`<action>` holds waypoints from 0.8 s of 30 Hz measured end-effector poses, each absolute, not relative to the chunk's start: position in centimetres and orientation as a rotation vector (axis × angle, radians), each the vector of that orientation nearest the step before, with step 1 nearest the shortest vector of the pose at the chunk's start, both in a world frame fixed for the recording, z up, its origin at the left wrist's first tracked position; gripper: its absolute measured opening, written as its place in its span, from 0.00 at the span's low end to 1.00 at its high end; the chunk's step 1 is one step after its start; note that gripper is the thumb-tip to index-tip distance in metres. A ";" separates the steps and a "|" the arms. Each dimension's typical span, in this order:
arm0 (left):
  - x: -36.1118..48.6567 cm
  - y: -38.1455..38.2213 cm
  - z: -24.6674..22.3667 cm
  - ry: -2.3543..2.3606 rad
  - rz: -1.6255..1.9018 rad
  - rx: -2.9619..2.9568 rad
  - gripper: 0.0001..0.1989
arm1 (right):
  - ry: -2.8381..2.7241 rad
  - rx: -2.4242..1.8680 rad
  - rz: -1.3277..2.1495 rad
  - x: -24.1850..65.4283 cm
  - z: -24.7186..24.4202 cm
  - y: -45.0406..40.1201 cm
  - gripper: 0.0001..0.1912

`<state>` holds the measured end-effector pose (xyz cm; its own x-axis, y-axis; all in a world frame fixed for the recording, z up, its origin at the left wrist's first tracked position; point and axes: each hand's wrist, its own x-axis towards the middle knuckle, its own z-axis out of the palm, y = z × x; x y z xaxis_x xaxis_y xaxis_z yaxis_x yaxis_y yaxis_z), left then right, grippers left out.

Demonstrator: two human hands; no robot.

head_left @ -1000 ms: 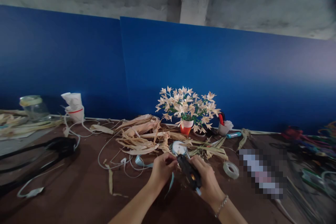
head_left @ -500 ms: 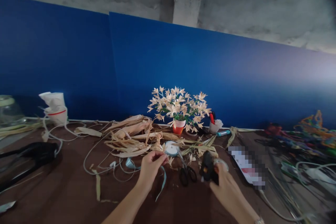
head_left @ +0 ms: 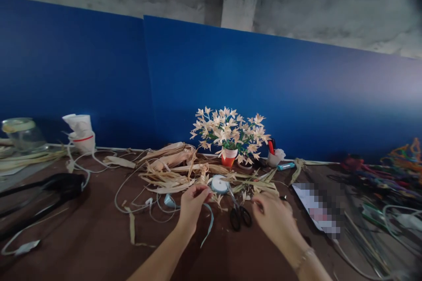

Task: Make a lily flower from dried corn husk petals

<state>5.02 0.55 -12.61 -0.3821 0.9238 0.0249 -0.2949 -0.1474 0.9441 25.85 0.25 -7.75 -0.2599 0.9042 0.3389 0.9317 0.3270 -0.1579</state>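
My left hand (head_left: 194,205) is closed in a pinch at the centre of the table, on something small I cannot make out. Beside its fingertips is a roll of pale blue ribbon (head_left: 219,184), and a loose blue strip (head_left: 209,225) curls down near the wrist. Black-handled scissors (head_left: 239,216) lie between the hands, blades pointing away. My right hand (head_left: 275,213) is right of the scissors, its fingers curled; what they hold, if anything, is hidden. Behind stands a red and white cup (head_left: 228,157) with cream husk flowers (head_left: 227,129).
Dried husks (head_left: 174,162) lie behind my left hand. A phone (head_left: 316,206) with a cable rests at the right, near tangled coloured cords (head_left: 369,169). A black tool (head_left: 62,184), a white cup (head_left: 84,140) and a glass jar (head_left: 23,134) are at the left.
My right hand has moved forward and left, its fingers curling in. The black object it was touching is now mostly hidden. The whole view has shifted slightly; my left hand keeps its pinch.
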 end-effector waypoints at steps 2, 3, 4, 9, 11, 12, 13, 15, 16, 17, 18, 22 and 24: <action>4.8 0.6 -12.8 1.189 1.706 0.825 0.10 | -2.341 -1.419 -0.018 22.6 -8.5 0.8 0.06; 4.7 0.6 -12.8 1.190 1.714 0.833 0.10 | -2.340 -1.391 -0.038 21.1 -9.2 1.0 0.05; 4.6 0.6 -12.9 1.193 1.720 0.839 0.10 | -2.324 -1.381 -0.067 19.9 -9.9 1.3 0.04; 4.2 0.9 -12.9 1.222 1.746 0.807 0.11 | -2.298 -1.406 -0.109 18.5 -12.2 2.6 0.05; 4.2 0.9 -12.9 1.219 1.766 0.802 0.11 | -2.215 -1.456 -0.153 19.5 -12.1 3.1 0.06; 4.2 1.0 -12.9 1.218 1.771 0.797 0.11 | -2.163 -1.490 -0.185 20.0 -11.8 3.3 0.05; 4.2 1.0 -12.9 1.217 1.772 0.790 0.11 | -2.112 -1.526 -0.222 20.4 -11.5 3.4 0.04; 4.3 1.0 -12.9 1.213 1.769 0.781 0.11 | -2.035 -1.567 -0.295 20.7 -11.0 3.3 0.03; 4.3 1.0 -12.9 1.207 1.766 0.780 0.11 | -2.031 -1.548 -0.309 20.6 -10.9 3.1 0.06; 4.3 1.0 -12.9 1.199 1.763 0.782 0.11 | -2.059 -1.501 -0.299 20.3 -10.9 2.9 0.07; 4.4 0.9 -12.9 1.193 1.760 0.786 0.11 | -2.115 -1.428 -0.265 19.8 -11.0 2.6 0.06; 4.4 0.8 -12.8 1.224 1.737 0.812 0.11 | -2.332 -1.216 -0.112 17.7 -11.9 2.1 0.04; 4.4 0.7 -12.8 1.254 1.724 0.845 0.12 | -2.346 -1.207 -0.075 17.1 -12.3 2.2 0.05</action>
